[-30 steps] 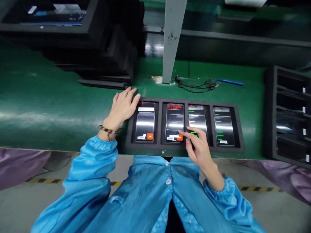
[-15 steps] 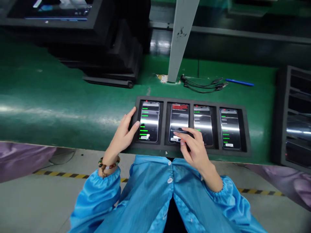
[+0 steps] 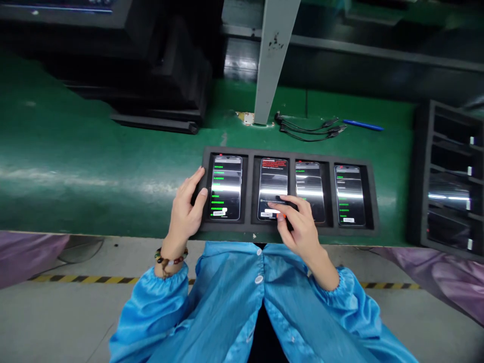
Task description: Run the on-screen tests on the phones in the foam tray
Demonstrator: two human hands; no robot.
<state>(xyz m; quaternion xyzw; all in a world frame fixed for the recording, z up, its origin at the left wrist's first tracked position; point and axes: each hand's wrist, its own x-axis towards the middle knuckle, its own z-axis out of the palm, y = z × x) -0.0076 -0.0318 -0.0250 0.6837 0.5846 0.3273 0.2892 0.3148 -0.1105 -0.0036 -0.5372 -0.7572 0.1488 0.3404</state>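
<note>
Matte-black tray (image 3: pixel 249 196), glossy rectangular phones (image 3: pixel 227 189), left hand (image 3: pixel 186 207) spread, right hand (image 3: pixel 301 227) loosely splayed

Blk tray (image 3: pixel 249 194), phone scrns (image 3: pixel 226 188) blk w/ grn/red; grn bench (image 3: pixel 113 156); yel/blk striped tape (image 3: pixel 91 279).

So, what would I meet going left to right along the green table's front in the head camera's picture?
Left fingers, first phone, second phone, third phone, fourth phone, black tray at far right.
</note>
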